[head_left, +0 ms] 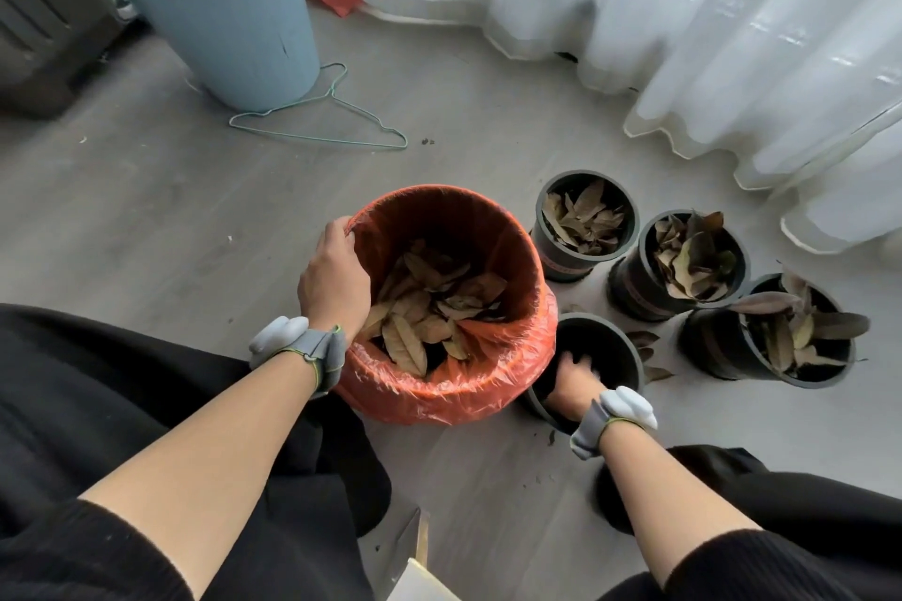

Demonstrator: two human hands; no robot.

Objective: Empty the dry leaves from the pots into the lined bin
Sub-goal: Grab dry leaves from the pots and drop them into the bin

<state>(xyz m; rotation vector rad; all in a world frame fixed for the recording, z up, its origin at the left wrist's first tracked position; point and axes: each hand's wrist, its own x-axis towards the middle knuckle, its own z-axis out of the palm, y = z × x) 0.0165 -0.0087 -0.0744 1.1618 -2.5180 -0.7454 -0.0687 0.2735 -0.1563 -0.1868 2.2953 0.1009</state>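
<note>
The left hand [334,281] grips the bin [439,398] rim to steady it; the right hand [573,381] reaches into the pot [605,332] beside the bin, grip unclear.

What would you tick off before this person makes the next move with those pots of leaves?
1. Lined bin steadied: ok, the left hand grips its rim.
2. Room in the bin: ok, the leaves inside lie below the rim.
3. Near pot emptied: cannot tell, the right hand reaches inside and hides its bottom.
4. Right hand's fingers holding leaves: cannot tell, they are blurred.
5. Floor free of spills: not ok, stray leaves lie beside the near pot.
6. Other pots done: not ok, three other pots hold leaves.
</note>
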